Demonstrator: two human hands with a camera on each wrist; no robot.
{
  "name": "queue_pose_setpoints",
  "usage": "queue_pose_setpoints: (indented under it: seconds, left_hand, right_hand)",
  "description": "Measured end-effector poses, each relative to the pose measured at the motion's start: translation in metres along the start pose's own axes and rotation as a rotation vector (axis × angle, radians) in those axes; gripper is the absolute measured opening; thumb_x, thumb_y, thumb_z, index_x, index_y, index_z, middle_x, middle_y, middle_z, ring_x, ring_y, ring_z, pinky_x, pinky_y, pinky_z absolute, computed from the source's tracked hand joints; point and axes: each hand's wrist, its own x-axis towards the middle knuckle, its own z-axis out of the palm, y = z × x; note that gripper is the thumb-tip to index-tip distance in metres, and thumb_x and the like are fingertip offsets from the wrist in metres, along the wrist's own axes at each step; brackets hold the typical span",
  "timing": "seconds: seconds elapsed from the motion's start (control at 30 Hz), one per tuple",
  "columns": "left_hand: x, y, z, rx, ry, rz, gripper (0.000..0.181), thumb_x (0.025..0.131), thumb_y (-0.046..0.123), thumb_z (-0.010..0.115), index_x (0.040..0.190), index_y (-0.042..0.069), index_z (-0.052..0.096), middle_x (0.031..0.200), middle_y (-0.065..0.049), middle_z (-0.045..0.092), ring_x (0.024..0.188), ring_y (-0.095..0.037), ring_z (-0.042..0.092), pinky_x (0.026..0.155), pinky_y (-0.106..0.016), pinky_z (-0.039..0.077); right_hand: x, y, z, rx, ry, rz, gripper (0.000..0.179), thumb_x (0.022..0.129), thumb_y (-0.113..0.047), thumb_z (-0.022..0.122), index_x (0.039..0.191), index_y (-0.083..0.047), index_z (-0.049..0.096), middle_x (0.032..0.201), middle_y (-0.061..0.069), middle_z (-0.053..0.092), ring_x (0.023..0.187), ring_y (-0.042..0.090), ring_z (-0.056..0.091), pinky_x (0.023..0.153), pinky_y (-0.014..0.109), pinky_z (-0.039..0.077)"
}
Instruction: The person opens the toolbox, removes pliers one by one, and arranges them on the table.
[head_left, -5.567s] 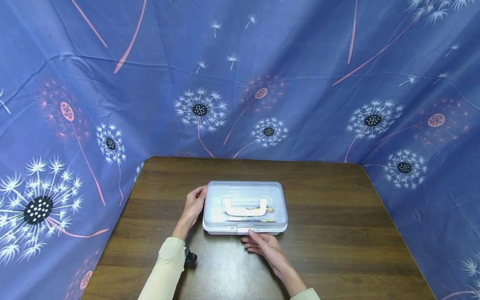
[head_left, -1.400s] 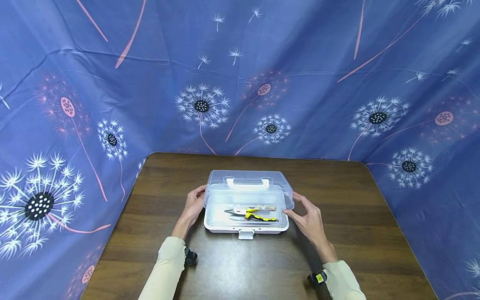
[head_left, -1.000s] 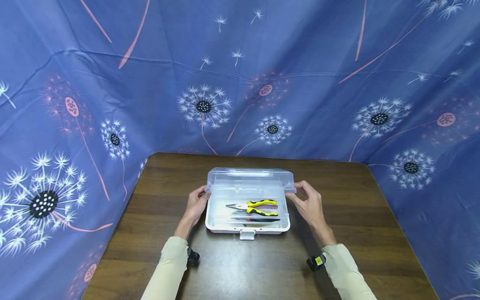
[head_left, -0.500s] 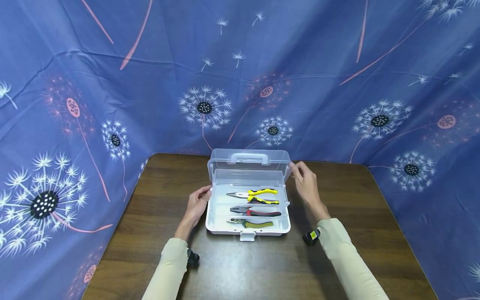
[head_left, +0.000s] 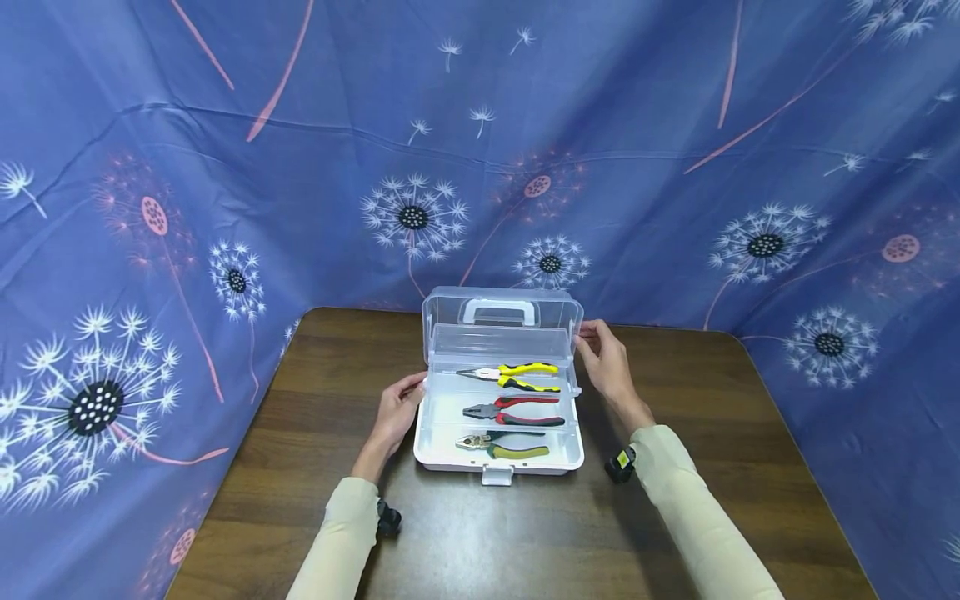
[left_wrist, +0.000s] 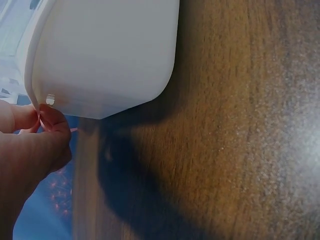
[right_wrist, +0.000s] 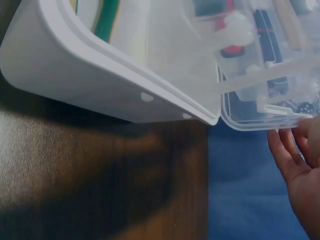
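A white toolbox (head_left: pixel 450 461) with a clear lid (head_left: pixel 558 321) stands with the lid raised and tipped back. Its spread-out trays bear long-nose pliers with yellow-black handles (head_left: pixel 528 368), pliers with red-black handles (head_left: pixel 531 420), and pliers with an olive-green handle (head_left: pixel 520 452) nearest the front. My left hand (head_left: pixel 395 414) pinches the rim at the box's left side; the left wrist view shows thumb and finger (left_wrist: pixel 54 120) meeting there. Up at the lid's right edge, my right hand (head_left: pixel 609 367) holds it between thumb and fingers, seen also in the right wrist view (right_wrist: pixel 302 170).
The front latch (head_left: pixel 497 476) hangs down. A white handle (head_left: pixel 500 310) sits on the lid. Brown wooden table (head_left: pixel 705 467) surrounds the box, and a blue dandelion-print cloth (head_left: pixel 637 233) hangs behind its far edge.
The lid was closed and latched; it has swung up and back, the trays spreading and showing the pliers. My right hand went from the latch to the lid's right edge, then backward. The left stayed.
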Motion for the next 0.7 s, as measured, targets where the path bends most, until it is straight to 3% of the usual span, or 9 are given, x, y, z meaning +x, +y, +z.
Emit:
queue_pose_setpoints:
  seconds: [0.13,0.33,0.57,0.7]
  left_hand:
    - [0.0,0.0,0.001,-0.007,0.0,-0.001,0.033,0.105,0.001,0.055,0.135,-0.011,0.06,0.13,-0.026,0.062,0.109,-0.02,0.058,0.087,-0.016,0.046]
    - [-0.002,0.001,0.002,0.004,0.014,-0.006,0.033,0.105,0.003,0.056,0.134,-0.009,0.061,0.13,-0.024,0.063,0.114,-0.025,0.058,0.09,-0.018,0.047]
    - [-0.004,0.004,0.004,0.035,0.022,-0.005,0.032,0.105,0.005,0.056,0.134,-0.006,0.063,0.13,-0.023,0.064,0.113,-0.024,0.059,0.092,-0.02,0.047]
    - [-0.003,0.002,0.003,0.041,0.024,0.014,0.031,0.105,0.003,0.055,0.132,-0.006,0.064,0.126,-0.023,0.065,0.108,-0.024,0.059,0.087,-0.019,0.047]
  right_hand:
    - [0.004,0.009,0.007,0.023,-0.03,0.033,0.035,0.091,0.015,0.064,0.126,0.011,0.059,0.115,0.029,0.066,0.102,0.04,0.065,0.084,0.011,0.046]
    - [0.011,0.018,0.011,-0.022,-0.083,0.076,0.039,0.09,0.016,0.061,0.129,0.013,0.058,0.117,0.029,0.065,0.102,0.038,0.063,0.085,0.014,0.047]
    - [0.022,0.03,0.014,-0.067,-0.207,0.15,0.04,0.098,0.011,0.055,0.138,0.016,0.052,0.121,0.032,0.062,0.111,0.041,0.06,0.099,0.046,0.049]
    - [0.026,0.037,0.018,-0.06,-0.299,0.162,0.043,0.097,0.012,0.049,0.139,0.018,0.049,0.121,0.036,0.062,0.113,0.047,0.059,0.1,0.055,0.047]
